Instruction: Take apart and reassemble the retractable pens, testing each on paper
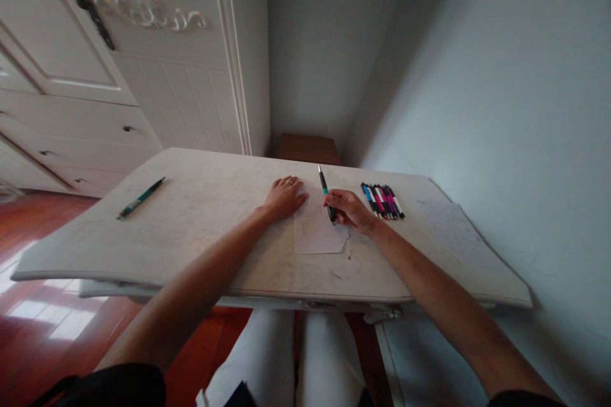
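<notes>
My right hand is closed round a black and green pen, held over the paper with its silvery end pointing up and away from me. Beneath it lies a white sheet of paper with a ragged lower right corner. My left hand rests flat on the left edge of that sheet, fingers stretched out, a ring on one of them. To the right of my right hand, several pens in blue, white, pink, purple and black lie side by side. Far to the left is a single green and black pen.
The white table has a worn, marked top. Another scribbled sheet lies at its right end, by the pale wall. A white cabinet stands behind on the left, and a brown wooden box-like piece sits beyond the far edge.
</notes>
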A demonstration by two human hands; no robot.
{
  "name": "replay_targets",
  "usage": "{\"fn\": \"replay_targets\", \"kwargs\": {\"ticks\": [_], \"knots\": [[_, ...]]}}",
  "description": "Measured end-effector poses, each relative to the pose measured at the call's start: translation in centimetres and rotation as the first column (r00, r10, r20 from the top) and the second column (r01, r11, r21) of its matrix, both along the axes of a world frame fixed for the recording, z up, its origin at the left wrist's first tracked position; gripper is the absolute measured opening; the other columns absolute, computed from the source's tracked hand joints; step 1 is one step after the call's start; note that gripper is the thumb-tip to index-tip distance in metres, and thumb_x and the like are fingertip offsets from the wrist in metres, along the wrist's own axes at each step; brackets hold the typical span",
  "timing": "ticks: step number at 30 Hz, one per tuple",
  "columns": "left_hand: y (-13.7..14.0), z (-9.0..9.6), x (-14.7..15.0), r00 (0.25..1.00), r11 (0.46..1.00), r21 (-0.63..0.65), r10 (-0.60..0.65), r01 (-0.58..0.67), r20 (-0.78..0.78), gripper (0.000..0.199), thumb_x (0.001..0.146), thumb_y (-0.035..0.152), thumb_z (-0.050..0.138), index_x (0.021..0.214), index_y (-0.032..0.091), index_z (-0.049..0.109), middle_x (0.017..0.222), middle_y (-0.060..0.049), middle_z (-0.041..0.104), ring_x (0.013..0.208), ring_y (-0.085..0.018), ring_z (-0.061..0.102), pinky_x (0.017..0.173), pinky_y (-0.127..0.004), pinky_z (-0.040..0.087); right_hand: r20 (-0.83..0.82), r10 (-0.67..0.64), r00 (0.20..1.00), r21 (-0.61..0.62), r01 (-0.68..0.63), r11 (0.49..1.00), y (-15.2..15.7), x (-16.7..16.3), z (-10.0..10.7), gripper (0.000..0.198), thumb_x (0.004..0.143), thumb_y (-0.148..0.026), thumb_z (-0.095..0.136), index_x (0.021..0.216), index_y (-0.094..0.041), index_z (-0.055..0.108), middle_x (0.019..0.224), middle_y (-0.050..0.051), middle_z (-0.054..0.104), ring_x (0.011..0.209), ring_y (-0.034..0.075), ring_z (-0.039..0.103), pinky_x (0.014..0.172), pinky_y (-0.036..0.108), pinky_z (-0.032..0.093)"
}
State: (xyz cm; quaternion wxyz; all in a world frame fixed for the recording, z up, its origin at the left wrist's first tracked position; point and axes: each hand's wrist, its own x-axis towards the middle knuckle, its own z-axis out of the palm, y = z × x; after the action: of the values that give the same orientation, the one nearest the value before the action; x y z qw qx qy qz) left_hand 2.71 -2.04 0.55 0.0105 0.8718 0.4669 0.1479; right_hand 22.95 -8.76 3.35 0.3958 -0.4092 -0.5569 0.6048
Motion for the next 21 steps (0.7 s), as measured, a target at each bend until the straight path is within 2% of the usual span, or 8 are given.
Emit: {"fn": "replay_targets", "kwargs": {"ticks": [4, 7, 10, 14, 18, 21], "knots": [[0.0, 0.0, 0.0, 1.000, 1.000, 0.027, 0.001, -0.001, -0.005, 0.037, 0.095, 0.039, 0.044, 0.124, 0.018, 0.056, 0.138, -0.012, 0.053, 0.132, -0.026, 0.043, 0.111, -0.041, 0.031, 0.107, 0.207, 0.972, -0.068, -0.200, 0.977, -0.2, 0.5, 0.5, 0.042, 0.074, -0.055, 0.071, 0.070, -0.016, 0.056, 0.044, -0.009, 0.043, 0.035, 0.003, 0.032, 0.033, 0.017, 0.020], [-0.1, 0.1, 0.0, 1.000, 0.999, 0.035, -0.004, 0.004, -0.018, 0.036, 0.095, 0.039, 0.044, 0.121, 0.017, 0.057, 0.135, -0.012, 0.056, 0.129, -0.026, 0.046, 0.109, -0.041, 0.034, 0.147, 0.296, 0.944, -0.054, -0.291, 0.955, -0.6, 0.8, 1.0, 0.043, 0.075, -0.055, 0.070, 0.068, -0.015, 0.054, 0.048, -0.007, 0.046, 0.039, 0.004, 0.034, 0.036, 0.018, 0.021], [-0.2, 0.2, 0.0, 1.000, 0.999, 0.033, -0.003, 0.003, -0.013, 0.036, 0.095, 0.039, 0.045, 0.120, 0.016, 0.058, 0.134, -0.013, 0.056, 0.128, -0.027, 0.047, 0.109, -0.042, 0.035, 0.165, 0.314, 0.935, -0.042, -0.312, 0.949, -0.7, 1.1, 1.2, 0.042, 0.078, -0.054, 0.067, 0.070, -0.015, 0.054, 0.051, -0.006, 0.048, 0.041, 0.005, 0.036, 0.038, 0.018, 0.023], [-0.1, 0.1, 0.0, 1.000, 0.999, 0.036, 0.001, -0.001, -0.008, 0.035, 0.094, 0.037, 0.045, 0.121, 0.017, 0.057, 0.136, -0.012, 0.055, 0.130, -0.026, 0.045, 0.110, -0.041, 0.033, 0.199, 0.311, 0.929, 0.001, -0.317, 0.948, -0.1, 1.8, 0.8, 0.040, 0.081, -0.052, 0.066, 0.077, -0.012, 0.063, 0.057, -0.004, 0.053, 0.046, 0.005, 0.042, 0.042, 0.018, 0.028], [0.0, 0.1, -0.1, 1.000, 1.000, 0.020, -0.003, 0.004, -0.017, 0.038, 0.095, 0.039, 0.043, 0.124, 0.018, 0.056, 0.139, -0.012, 0.053, 0.133, -0.026, 0.043, 0.111, -0.041, 0.032, 0.169, 0.260, 0.951, 0.084, -0.277, 0.957, 0.5, 2.4, 0.4, 0.035, 0.078, -0.045, 0.073, 0.083, -0.011, 0.070, 0.073, 0.001, 0.062, 0.063, 0.008, 0.054, 0.057, 0.019, 0.041], [0.1, 0.1, -0.1, 1.000, 1.000, 0.014, -0.006, 0.006, -0.009, 0.038, 0.095, 0.039, 0.042, 0.123, 0.018, 0.057, 0.139, -0.013, 0.053, 0.132, -0.027, 0.044, 0.110, -0.042, 0.032, 0.119, 0.232, 0.965, 0.082, -0.242, 0.967, 0.9, 2.7, 0.3, 0.033, 0.074, -0.040, 0.078, 0.090, -0.013, 0.071, 0.078, 0.002, 0.066, 0.064, 0.008, 0.056, 0.061, 0.021, 0.046]]}}
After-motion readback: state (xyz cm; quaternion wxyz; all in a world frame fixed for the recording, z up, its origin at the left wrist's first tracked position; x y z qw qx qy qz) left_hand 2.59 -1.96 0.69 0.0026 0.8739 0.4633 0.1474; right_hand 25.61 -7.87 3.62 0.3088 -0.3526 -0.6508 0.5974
